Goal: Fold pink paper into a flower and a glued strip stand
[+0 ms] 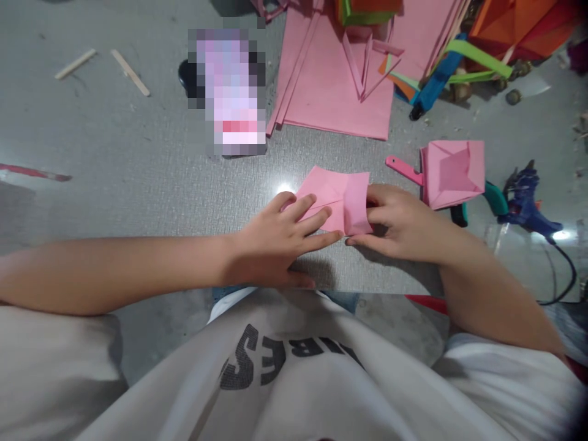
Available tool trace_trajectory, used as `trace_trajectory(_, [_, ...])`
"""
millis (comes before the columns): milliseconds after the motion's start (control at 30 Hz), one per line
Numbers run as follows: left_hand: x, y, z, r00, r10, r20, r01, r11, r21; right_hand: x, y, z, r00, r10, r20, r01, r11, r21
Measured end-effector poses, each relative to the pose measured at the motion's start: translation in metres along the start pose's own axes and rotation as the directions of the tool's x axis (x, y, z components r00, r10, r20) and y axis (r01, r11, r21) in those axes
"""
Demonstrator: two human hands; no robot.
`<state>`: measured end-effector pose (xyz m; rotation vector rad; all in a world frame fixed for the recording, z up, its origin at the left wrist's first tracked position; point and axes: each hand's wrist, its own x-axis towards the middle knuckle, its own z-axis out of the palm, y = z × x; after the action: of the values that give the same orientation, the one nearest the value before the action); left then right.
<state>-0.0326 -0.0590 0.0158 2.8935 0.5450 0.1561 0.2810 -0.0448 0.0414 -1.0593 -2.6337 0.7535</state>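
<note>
Pink folded paper (331,184) lies near the worktop's (138,196) front edge; I have the left hand (278,236) spread flat over it, the right hand (402,223) curled behind its raised flap, and from my feed I cannot tell whether that one grips. Beyond sit pink sheets (333,113). To the right, one folded square (454,174) partly covers one pink handle (404,169) and two green-and-black handles (495,199), beside one blue glue gun (528,199). Far left, I count two wooden sticks (131,73).

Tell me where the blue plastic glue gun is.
In the head view, the blue plastic glue gun lies toward the right side, right of the square folded pink paper, beside a curved teal handle.
</note>
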Motion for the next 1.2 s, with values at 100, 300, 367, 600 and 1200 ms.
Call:
trace_trajectory(100, [0.001, -0.002, -0.001, 1.0, 0.006, 0.004, -0.006, 1.0, 0.008, 0.001, 0.002, 0.001, 0.999, -0.005, 0.036, 0.006, 1.0, -0.013])
trace_trajectory(300, [0.004, -0.007, 0.002, 1.0, 0.017, 0.013, -0.017, 1.0, 0.004, 0.006, 0.003, 0.004, 1.0, 0.0, 0.03, 0.0, 1.0, 0.022])
trace_trajectory(367, [0.004, -0.008, 0.003, 1.0, 0.022, 0.016, -0.022, 1.0, 0.006, 0.007, 0.004, 0.006, 1.0, 0.015, 0.024, -0.016, 0.999, 0.036])
trace_trajectory(600, [0.004, -0.01, 0.003, 0.999, 0.033, 0.026, -0.033, 0.999, 0.005, 0.009, 0.004, 0.01, 0.996, 0.075, 0.051, -0.079, 0.995, 0.066])
trace_trajectory(1200, [0.016, -0.025, -0.002, 0.978, -0.132, -0.161, 0.12, 0.99, -0.08, 0.018, -0.02, 0.019, 0.962, 0.256, 0.092, -0.243, 0.961, -0.131])
